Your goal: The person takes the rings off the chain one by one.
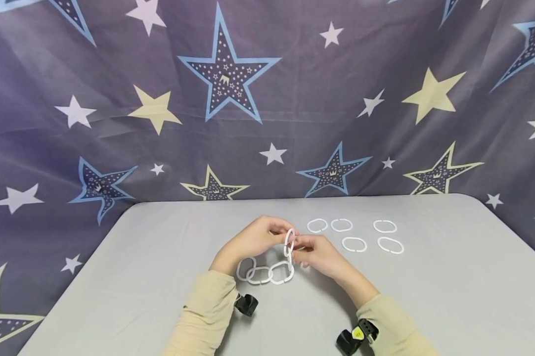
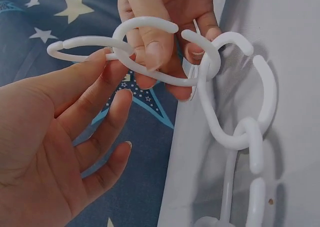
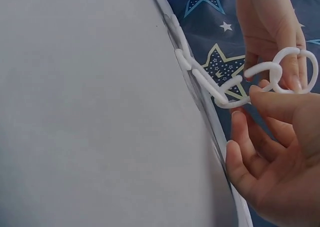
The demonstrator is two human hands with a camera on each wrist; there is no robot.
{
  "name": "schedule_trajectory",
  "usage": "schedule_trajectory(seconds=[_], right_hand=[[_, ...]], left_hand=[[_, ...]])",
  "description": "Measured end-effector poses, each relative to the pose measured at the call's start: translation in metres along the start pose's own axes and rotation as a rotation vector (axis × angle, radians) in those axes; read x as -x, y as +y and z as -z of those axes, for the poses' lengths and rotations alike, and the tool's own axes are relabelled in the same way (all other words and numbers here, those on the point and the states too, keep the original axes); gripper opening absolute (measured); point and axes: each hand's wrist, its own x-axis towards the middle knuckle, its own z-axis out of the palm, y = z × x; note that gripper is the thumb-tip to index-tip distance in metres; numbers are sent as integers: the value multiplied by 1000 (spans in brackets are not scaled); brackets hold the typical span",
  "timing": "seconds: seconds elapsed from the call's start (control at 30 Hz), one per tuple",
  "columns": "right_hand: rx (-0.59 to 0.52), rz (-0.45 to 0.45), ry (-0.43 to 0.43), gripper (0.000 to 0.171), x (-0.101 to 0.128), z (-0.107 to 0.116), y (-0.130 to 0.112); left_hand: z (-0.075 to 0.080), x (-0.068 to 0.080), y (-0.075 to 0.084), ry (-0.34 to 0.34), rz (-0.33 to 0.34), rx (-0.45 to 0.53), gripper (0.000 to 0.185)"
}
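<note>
A chain (image 1: 271,272) of what look like five white plastic rings runs from a person's hands down to a grey table (image 1: 450,282). The left hand (image 1: 258,238) pinches the end ring (image 2: 90,40) between thumb and finger, its other fingers spread; the right hand (image 1: 317,253) pinches the next ring (image 2: 145,22). Five loose rings (image 1: 352,238) lie beyond the right hand, two pairs and one between. A white sliver (image 1: 304,265) shows under that hand, mostly hidden. The left wrist view cuts off the chain's far end. Two tan sleeves (image 1: 205,311) bear two black cameras (image 1: 247,305). Behind hangs a star-patterned curtain (image 1: 294,99).
</note>
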Motion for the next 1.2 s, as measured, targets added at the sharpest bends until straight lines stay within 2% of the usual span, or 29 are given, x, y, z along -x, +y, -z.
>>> schedule_trajectory(seconds=[0.17, 0.3, 0.67, 0.8, 0.9, 1.2], right_hand=[[24, 22, -11, 24, -1, -1, -1], [9, 33, -11, 21, -1, 0, 0], [-26, 29, 16, 19, -2, -2, 6], [-27, 9, 28, 20, -1, -2, 6], [-29, 5, 31, 20, -1, -2, 5], [-21, 2, 24, 19, -1, -4, 4]], left_hand=[[1, 1, 3, 4, -23, 2, 17], [2, 3, 5, 29, -28, -33, 17], [-1, 9, 3, 95, -26, -216, 15], [-1, 13, 6, 123, -27, -331, 14], [1, 15, 10, 134, -62, -433, 13], [6, 23, 21, 107, -269, -663, 14]])
